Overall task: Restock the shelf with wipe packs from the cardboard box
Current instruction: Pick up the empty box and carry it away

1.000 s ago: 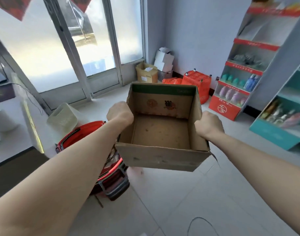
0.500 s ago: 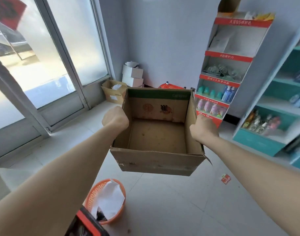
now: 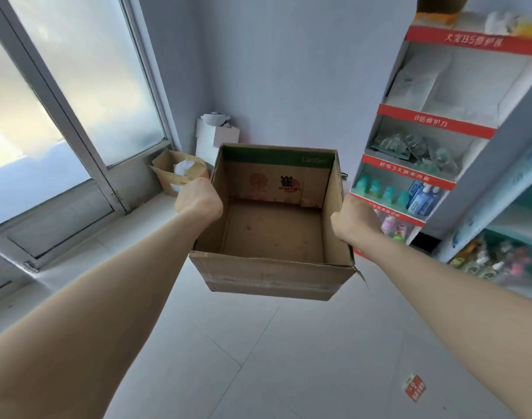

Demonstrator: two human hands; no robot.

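The brown, open-topped cardboard box (image 3: 274, 231) hangs in the air in front of the person, carried level between both bare hands above the white tiled floor (image 3: 258, 358), its bare brown bottom in plain view and a green band printed along the inside of its far wall. The left hand (image 3: 198, 201) is clenched on the box's left wall near the rim, and the right hand (image 3: 354, 220) is clenched in the same way on the right wall. Just beyond the box's right side stands the red-and-white tiered display shelf (image 3: 434, 128) against the wall, with pale flat packs (image 3: 419, 80) on an upper tier and small bottles lower down, all too blurred to read. A teal shelf unit (image 3: 524, 207) stands at the right edge. In the far corner of the floor sit stacked white boxes (image 3: 216, 140), with a small brown carton holding white paper (image 3: 180, 173) beside them under the glass door (image 3: 77, 86). A red-and-white scrap (image 3: 414, 387) lies on the floor at the near right.
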